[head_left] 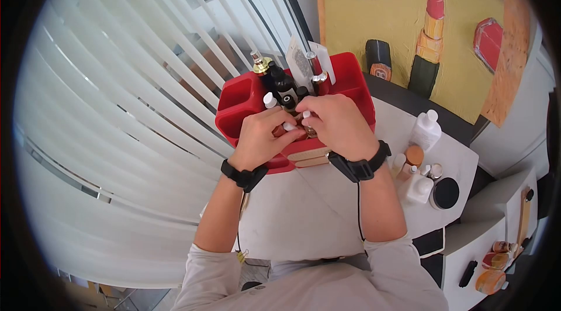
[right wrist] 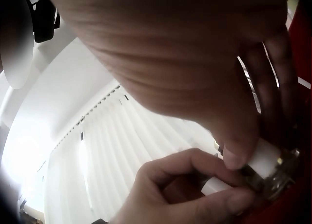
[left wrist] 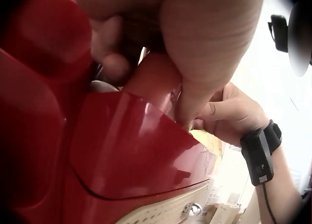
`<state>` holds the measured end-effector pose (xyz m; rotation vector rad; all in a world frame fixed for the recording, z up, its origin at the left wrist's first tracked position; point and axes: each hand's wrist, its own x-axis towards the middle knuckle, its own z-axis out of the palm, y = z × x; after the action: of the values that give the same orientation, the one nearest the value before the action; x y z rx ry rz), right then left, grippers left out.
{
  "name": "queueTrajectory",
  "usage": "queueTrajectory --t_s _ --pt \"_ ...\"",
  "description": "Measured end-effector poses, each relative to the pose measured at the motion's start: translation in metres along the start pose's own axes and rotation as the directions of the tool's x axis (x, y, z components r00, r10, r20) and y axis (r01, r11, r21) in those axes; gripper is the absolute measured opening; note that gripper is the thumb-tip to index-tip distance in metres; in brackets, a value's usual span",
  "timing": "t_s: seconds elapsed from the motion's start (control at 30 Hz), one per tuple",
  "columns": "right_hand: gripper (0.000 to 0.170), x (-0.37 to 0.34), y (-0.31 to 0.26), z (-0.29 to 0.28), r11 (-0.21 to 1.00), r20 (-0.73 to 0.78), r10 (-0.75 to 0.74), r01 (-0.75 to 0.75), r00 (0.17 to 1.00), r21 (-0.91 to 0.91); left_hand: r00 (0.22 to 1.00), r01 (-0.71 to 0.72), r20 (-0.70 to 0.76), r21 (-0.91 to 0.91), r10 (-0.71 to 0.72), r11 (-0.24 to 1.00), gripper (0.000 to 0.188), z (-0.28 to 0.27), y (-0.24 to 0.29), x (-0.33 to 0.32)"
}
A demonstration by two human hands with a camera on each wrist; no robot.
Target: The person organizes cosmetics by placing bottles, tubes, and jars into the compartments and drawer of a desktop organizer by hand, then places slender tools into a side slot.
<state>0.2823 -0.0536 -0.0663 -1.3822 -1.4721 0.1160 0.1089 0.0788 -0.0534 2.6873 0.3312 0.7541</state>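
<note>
A red caddy (head_left: 234, 97) with compartments holds several cosmetic bottles, and both hands reach into its front middle section. My left hand (head_left: 260, 138) curls its thumb and fingers around a small reddish-brown bottle (left wrist: 153, 83) with a white cap (right wrist: 215, 186). Beside it, my right hand (head_left: 345, 127) pinches a small clear bottle with gold trim by its white cap (right wrist: 265, 158). The fingertips of both hands almost meet there. Just behind stand a white-capped bottle (head_left: 270, 100), a black bottle (head_left: 284, 84) and a red-and-silver tube (head_left: 316, 68). The lower parts of the held bottles are partly hidden.
On the white table (head_left: 298, 211), right of the caddy, stand a white bottle (head_left: 426, 130), a black-lidded jar (head_left: 445, 193) and several small containers. A painting of cosmetics (head_left: 397, 24) leans behind. White vertical blinds (head_left: 117, 112) hang at the left.
</note>
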Motion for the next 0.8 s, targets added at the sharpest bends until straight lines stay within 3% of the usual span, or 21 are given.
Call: queueTrajectory --t_s 0.1,0.2,0.27,0.3,0.37,0.4,0.47,0.5,0.57,0.6,0.67,0.77,0.8 --pt "0.02 -0.002 0.002 0.003 0.999 0.072 0.003 0.0 0.997 -0.036 1.0 -0.014 -0.011 -0.001 0.014 1.0 0.032 -0.003 0.004 -0.001" --pt "0.02 -0.003 0.001 0.0 1.0 0.061 -0.016 0.018 0.998 -0.026 0.988 -0.126 -0.086 0.026 0.128 0.992 0.043 -0.007 0.004 -0.01" --pt "0.02 -0.004 -0.003 -0.004 1.0 0.04 -0.02 0.02 0.999 0.004 0.936 -0.149 -0.324 -0.005 0.14 0.989 0.051 -0.008 0.004 -0.022" --pt "0.017 -0.003 -0.007 -0.006 0.999 0.013 -0.014 0.014 1.0 -0.05 0.936 -0.155 -0.321 -0.008 0.145 0.988 0.051 -0.01 0.003 -0.031" --pt "0.015 -0.002 -0.012 -0.007 0.994 -0.02 -0.006 0.003 1.0 -0.11 0.887 0.04 -0.461 0.053 -0.011 0.998 0.049 -0.009 0.001 -0.055" --pt "0.017 -0.001 -0.014 -0.005 0.995 -0.08 -0.029 0.021 0.996 -0.1 0.888 0.031 -0.46 0.048 -0.006 0.998 0.049 -0.003 0.001 -0.066" --pt "0.018 -0.001 -0.015 0.004 0.985 -0.203 -0.14 0.117 0.969 -0.125 0.782 0.062 -0.588 -0.252 -0.204 0.966 0.031 0.016 -0.002 -0.088" --pt "0.016 0.0 -0.018 0.011 0.969 -0.265 -0.223 0.183 0.938 -0.168 0.8 0.047 -0.566 -0.274 -0.2 0.961 0.031 0.028 -0.01 -0.102" --pt "0.014 -0.006 -0.031 0.022 0.962 -0.197 -0.272 0.26 0.942 -0.081 0.846 0.148 -0.405 -0.448 -0.347 0.882 0.016 0.048 -0.023 -0.133" --pt "0.013 -0.012 -0.043 0.028 0.954 -0.189 -0.293 0.273 0.937 -0.121 0.865 0.144 -0.365 -0.478 -0.345 0.866 0.016 0.055 -0.017 -0.14" --pt "0.014 -0.029 -0.066 0.037 0.951 -0.054 -0.241 0.224 0.969 -0.213 0.833 0.37 -0.057 -0.681 -0.55 0.632 0.007 0.066 -0.006 -0.148" --pt "0.018 -0.058 -0.076 0.033 0.932 -0.021 -0.224 0.207 0.974 -0.298 0.893 0.246 -0.116 -0.682 -0.435 0.688 0.006 0.098 -0.003 -0.143" --pt "0.021 -0.069 -0.077 0.025 0.932 -0.03 -0.214 0.195 0.976 -0.307 0.894 0.231 -0.084 -0.755 -0.44 0.613 0.009 0.106 0.006 -0.138"
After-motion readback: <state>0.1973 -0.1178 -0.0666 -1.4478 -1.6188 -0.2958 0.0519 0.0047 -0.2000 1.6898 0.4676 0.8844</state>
